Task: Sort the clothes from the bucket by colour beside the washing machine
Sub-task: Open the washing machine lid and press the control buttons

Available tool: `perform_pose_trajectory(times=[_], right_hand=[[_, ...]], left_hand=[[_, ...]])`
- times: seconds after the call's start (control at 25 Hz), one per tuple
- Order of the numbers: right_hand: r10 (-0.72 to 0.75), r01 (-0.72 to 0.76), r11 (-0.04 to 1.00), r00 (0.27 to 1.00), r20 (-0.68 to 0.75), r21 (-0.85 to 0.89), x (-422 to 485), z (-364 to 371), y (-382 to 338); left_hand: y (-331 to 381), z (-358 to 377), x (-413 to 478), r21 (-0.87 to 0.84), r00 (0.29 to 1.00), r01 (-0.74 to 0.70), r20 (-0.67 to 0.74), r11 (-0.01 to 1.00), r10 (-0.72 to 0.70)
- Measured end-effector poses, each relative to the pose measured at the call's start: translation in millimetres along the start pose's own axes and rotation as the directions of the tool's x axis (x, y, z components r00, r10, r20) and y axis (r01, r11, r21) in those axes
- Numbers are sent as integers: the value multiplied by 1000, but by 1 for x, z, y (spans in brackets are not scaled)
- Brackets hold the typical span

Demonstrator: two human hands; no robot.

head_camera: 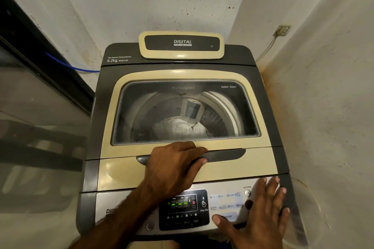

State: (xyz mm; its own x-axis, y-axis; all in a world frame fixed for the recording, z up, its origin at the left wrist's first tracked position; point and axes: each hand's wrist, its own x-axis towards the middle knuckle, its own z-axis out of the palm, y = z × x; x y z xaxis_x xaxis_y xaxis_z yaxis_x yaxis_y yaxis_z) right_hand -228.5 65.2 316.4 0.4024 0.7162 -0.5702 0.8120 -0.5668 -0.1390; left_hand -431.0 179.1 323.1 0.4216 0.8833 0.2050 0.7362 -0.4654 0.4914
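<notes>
A grey and cream top-loading washing machine [263, 107] fills the middle of the view, its glass lid [153, 111] closed. Through the glass I see white clothes [178, 127] lying in the drum. My left hand [174, 166] rests on the dark lid handle [226, 154], fingers curled over it. My right hand [263, 210] lies flat with fingers spread on the right side of the control panel [226, 198], thumb by the program button. The panel's green display [179, 204] is lit. No bucket is in view.
White walls close in behind and on the right, with a socket and cable [281, 30] on the right wall. A blue hose [81, 68] runs behind the machine on the left. A dark-framed glass panel [40, 107] stands at the left.
</notes>
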Motion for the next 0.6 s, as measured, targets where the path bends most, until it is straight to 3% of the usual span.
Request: perform_pose_trajectory(times=[0.6], right_hand=[[-69, 70, 998, 970, -233, -4, 11, 26, 11]], left_hand=[[0, 1, 0, -9, 1000, 3, -7, 1000, -3]])
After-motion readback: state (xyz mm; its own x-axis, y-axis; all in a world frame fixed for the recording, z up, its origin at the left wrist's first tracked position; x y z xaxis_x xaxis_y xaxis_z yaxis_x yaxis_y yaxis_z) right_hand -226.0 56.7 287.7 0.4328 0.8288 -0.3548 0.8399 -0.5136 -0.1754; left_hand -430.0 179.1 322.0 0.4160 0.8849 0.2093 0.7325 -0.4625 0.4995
